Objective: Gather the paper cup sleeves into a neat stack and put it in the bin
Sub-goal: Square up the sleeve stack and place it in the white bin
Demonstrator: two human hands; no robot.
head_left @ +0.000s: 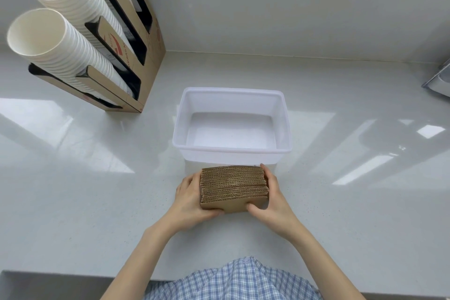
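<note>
Stack of corrugated cup sleeves (234,186) pressed between both hands, just in front of the empty bin.

The stack is clamped from its two ends, the left hand (190,198) closed on the left end and the right hand (272,196) on the right, thumbs laid along the near face and fingers wrapped behind; the edges appear nearly flush, so the squaring seems almost done; even inward pressure should be kept so that no middle sleeve slips out, and the stack is best lifted level, carried over the near rim and lowered flat to the floor of the white plastic bin (232,149); the bin stands just beyond the hands on the pale countertop (73,190); a cardboard cup dispenser (136,85) holding paper cups (65,51) stands well apart at the far left.
</note>
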